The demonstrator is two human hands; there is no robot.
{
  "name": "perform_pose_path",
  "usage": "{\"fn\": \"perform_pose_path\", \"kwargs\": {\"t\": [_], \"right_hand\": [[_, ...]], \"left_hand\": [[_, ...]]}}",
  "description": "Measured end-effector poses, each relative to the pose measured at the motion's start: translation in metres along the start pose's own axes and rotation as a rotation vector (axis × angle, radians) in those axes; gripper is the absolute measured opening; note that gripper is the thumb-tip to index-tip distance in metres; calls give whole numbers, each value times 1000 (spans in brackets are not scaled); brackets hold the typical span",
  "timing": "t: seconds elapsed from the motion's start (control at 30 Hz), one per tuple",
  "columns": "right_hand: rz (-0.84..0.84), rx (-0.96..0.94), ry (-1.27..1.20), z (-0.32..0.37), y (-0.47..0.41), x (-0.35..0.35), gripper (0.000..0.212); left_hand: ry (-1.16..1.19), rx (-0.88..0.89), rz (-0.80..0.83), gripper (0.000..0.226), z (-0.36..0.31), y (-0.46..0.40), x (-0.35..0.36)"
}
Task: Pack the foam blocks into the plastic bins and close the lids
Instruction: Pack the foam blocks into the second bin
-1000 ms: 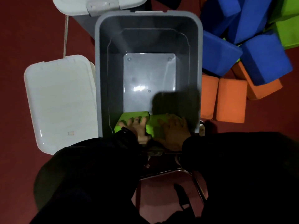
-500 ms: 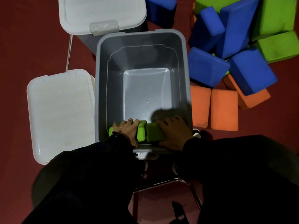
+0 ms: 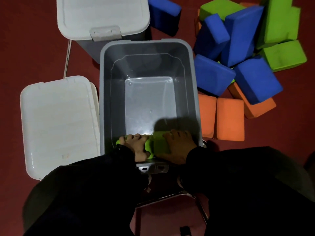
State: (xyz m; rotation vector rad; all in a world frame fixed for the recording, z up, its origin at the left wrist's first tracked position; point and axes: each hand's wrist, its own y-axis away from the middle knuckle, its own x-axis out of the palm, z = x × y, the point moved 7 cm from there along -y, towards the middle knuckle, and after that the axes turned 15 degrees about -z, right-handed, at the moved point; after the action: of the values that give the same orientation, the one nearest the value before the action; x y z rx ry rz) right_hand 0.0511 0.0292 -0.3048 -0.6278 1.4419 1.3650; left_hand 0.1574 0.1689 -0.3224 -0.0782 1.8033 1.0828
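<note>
Grey plastic bin (image 3: pixel 148 48): open, standing on the dark red floor (image 3: pixel 34 40) in the middle of the view; most of its bottom is bare.
Green blocks in the bin: two foam blocks side by side against the near wall — the left block (image 3: pixel 148 147) and the right block (image 3: pixel 159 142), touching or nearly so.
Left hand (image 3: pixel 136 145): inside the bin, fingers curled over the top of the left block and gripping it; the thumb wraps the block's near side.
Right hand (image 3: pixel 179 145): laid on the right block, fingers bent over its far edge and holding it.
Sleeves: dark, covering both arms to the wrist.
Loose lid (image 3: pixel 58 123): white, lying flat on the floor just left of the bin.
Second bin (image 3: pixel 85 43): behind the open one at upper left, with its white lid (image 3: pixel 102 14) on and the latch facing the camera.
Block pile: on the floor to the right of the bin — blue blocks (image 3: pixel 213 74), green blocks (image 3: pixel 283 55) and orange blocks (image 3: pixel 228 118) heaped together, two orange ones lying just beside the bin's right wall.
Single blue block (image 3: pixel 163 14): apart from the pile, beyond the bin near the lidded one.
Metal frame (image 3: pixel 170 196): chrome tubing below the bin's near edge, between the arms; what it belongs to I cannot tell.
</note>
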Motion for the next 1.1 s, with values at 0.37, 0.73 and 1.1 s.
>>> {"fn": "perform_pose_path", "kwargs": {"t": [0.37,0.73,1.1], "right_hand": [[65,-6,-58,-16,-5,4,85],[30,193,-33,-13,-15,15,98],[73,190,-528,-22,-35,-53,38]], "left_hand": [[-8,48,-125,96,-3,5,-4],[47,120,-245,84,-16,-5,-4],[102,157,-269,82,-27,-13,-26]]}}
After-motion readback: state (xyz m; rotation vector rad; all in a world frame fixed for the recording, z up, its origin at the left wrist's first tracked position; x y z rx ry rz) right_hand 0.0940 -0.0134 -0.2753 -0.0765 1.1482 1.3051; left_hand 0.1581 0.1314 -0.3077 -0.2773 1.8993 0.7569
